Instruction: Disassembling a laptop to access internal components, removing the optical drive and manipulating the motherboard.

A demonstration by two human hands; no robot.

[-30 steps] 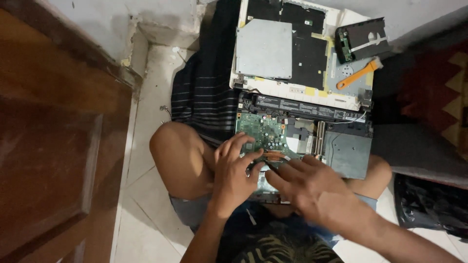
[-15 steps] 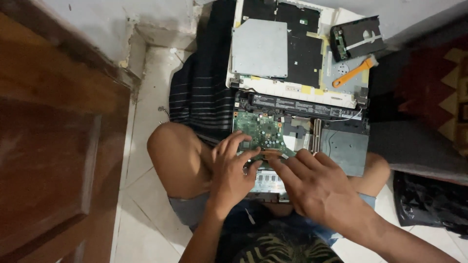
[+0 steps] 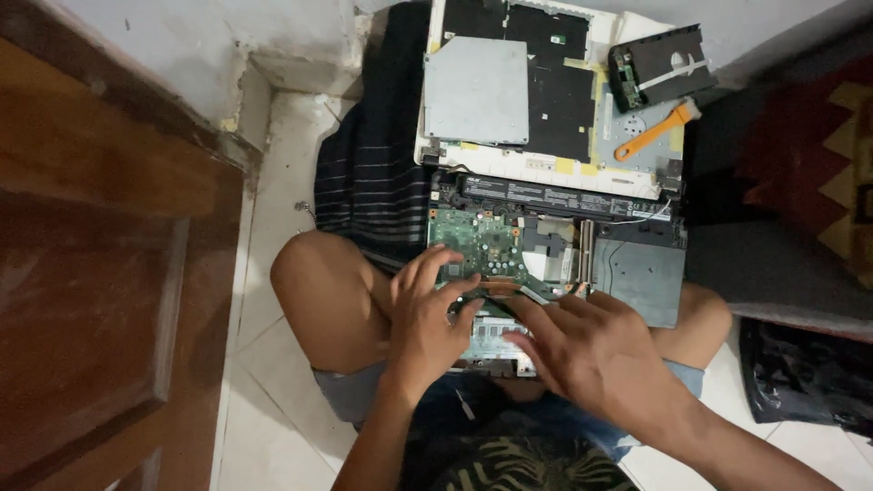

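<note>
Fingers of the left hand lie spread and flat, pressing the green circuit board at the near edge of the opened laptop base; nothing is gripped. The right hand, at 3 o'clock of the left, rests with fingers extended over the silver panel, likewise grasping nothing. The base balances on the person's lap. Risk, as judged: uneven pressure could flex the board or tip the base off the knees. At 12 o'clock, the white lid shell holds a grey metal plate; an orange-handled brush and a black drive sit at 1 o'clock.
</note>
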